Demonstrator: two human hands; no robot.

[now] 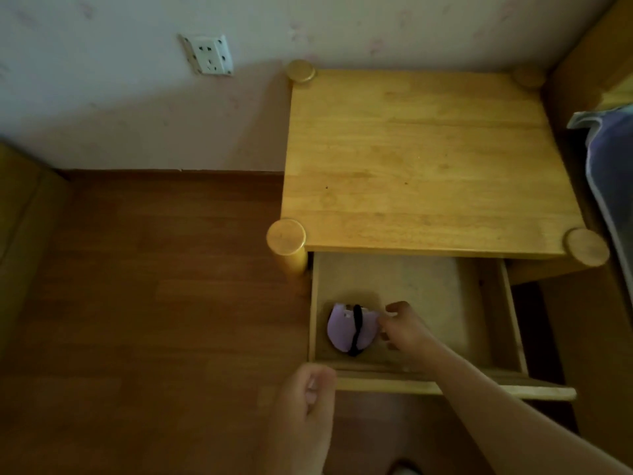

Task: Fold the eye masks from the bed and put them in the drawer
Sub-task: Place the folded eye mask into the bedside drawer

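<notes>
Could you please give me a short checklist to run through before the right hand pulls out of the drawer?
1. Drawer open wide enough: ok.
2. Purple eye mask lying inside, at the front left: ok.
3. Mask folded, black strap wrapped across it: ok.
4. Right hand has let go of the mask: cannot tell; its fingertips are at the mask's edge.
5. Left hand outside the drawer, holding nothing: ok.

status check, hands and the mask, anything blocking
Right hand in open wooden drawer, fingers at folded lilac eye mask with black strap; grip unclear. Left hand curled, empty, at drawer front. Nothing blocking.
</notes>
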